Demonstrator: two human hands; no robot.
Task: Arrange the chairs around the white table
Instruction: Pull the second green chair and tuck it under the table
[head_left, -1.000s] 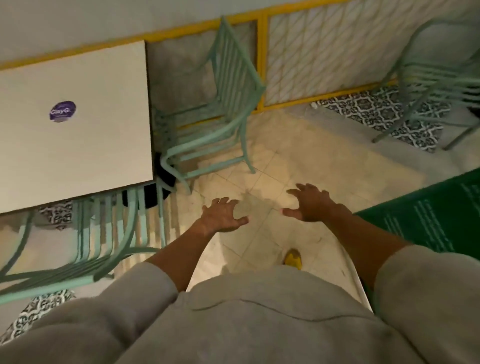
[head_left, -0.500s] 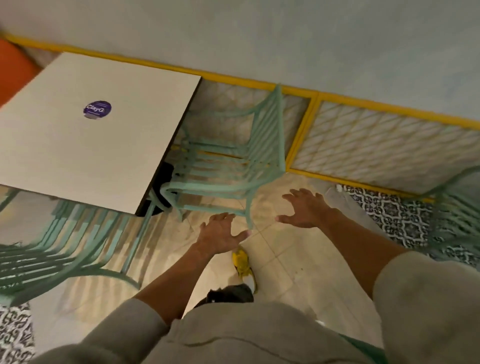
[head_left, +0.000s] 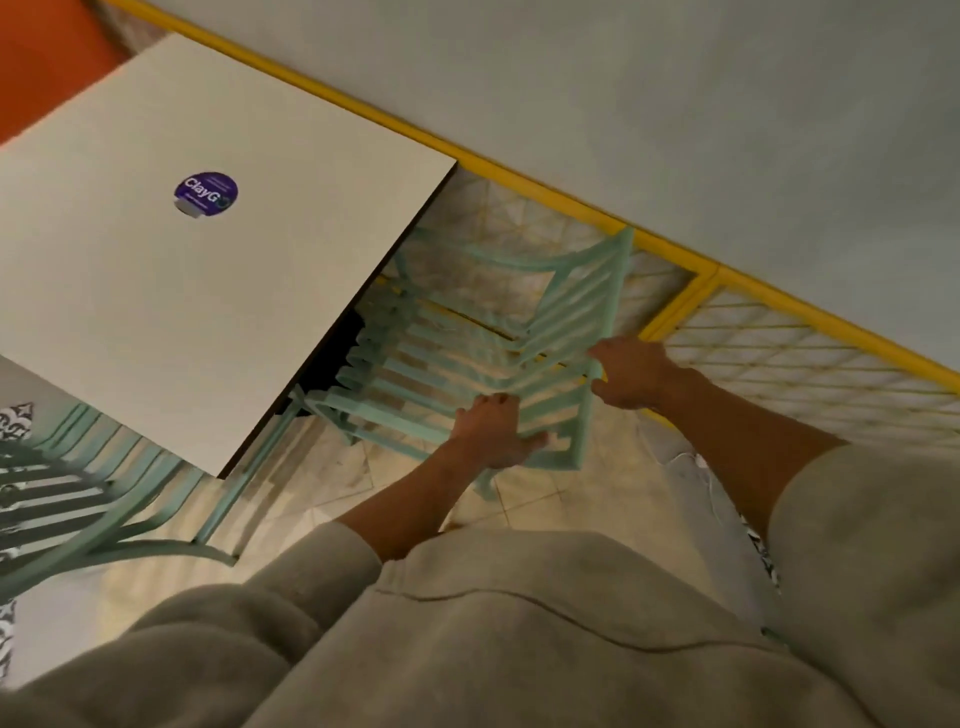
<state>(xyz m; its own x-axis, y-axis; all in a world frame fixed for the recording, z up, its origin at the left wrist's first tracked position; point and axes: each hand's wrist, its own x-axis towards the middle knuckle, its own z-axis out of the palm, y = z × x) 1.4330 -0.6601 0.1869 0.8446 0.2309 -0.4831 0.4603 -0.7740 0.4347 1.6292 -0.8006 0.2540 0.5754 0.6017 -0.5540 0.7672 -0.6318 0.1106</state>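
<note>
A mint-green slatted chair stands at the right side of the white square table, its seat partly under the tabletop. My left hand grips the near armrest where it meets the backrest. My right hand is closed on the top rail of the backrest. A second mint-green chair sits at the table's near side, at lower left, with part of it hidden under the tabletop.
A round purple sticker lies on the tabletop. A yellow-framed mesh railing and a pale wall run right behind the chair. The floor is beige tile, with patterned tile at the right. My grey sleeves fill the bottom.
Both hands were open in the air above the floor; they have reached forward and closed on the chair. The view has tilted and moved closer to the chair.
</note>
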